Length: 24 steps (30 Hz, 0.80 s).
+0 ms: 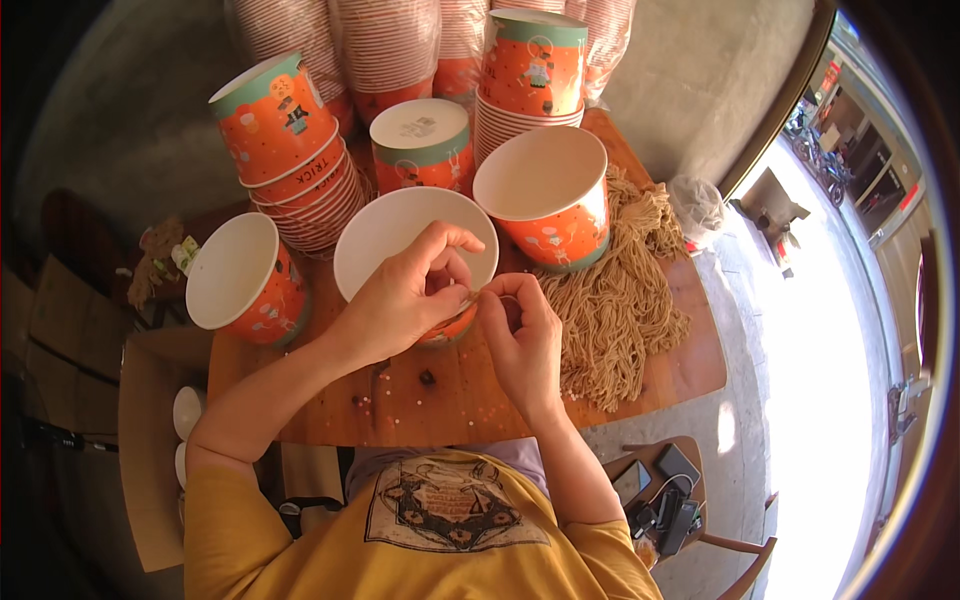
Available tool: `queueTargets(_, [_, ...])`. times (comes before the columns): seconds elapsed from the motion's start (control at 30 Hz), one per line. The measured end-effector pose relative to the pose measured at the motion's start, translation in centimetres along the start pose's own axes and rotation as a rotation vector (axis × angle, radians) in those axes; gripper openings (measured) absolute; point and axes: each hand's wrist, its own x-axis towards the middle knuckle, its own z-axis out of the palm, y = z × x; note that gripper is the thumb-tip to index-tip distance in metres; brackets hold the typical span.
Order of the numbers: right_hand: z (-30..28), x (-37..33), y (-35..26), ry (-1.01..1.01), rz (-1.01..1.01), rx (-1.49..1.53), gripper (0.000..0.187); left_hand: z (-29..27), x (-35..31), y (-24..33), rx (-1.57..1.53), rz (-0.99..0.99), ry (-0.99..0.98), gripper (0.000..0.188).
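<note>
My feed's got left hand (410,290) and right hand (524,345) almost touching, can't tell what they're pinching, blocking the front of an orange cup (385,228) on the bench (465,405). Bagged stacks (387,50) get cut off.

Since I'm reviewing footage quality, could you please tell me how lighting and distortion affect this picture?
Head view: sunlit ground at right is blown out to white; head view: the cardboard box at left sits in dim shade; head view: the corners go black and the table's front edge bows; head view: anything between the fingertips is too small to identify.
</note>
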Motion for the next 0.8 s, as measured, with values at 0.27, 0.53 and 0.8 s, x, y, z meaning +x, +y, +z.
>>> queueTargets(0.27, [-0.2, 0.2, -0.2, 0.022, -0.015, -0.069, 0.009, -0.3, 1.2, -0.3, 0.047, 0.161, -0.034, 0.037])
queueTargets(0.53, [0.2, 0.0, 0.8, 0.007, 0.152, 0.273, 0.01, -0.6, 1.5, -0.6, -0.087, 0.086, -0.117, 0.037])
queueTargets(0.8, [-0.7, -0.2, 0.7, 0.119, -0.364, -0.374, 0.025, -0.4, 1.7, -0.1, -0.25, -0.073, -0.116, 0.036])
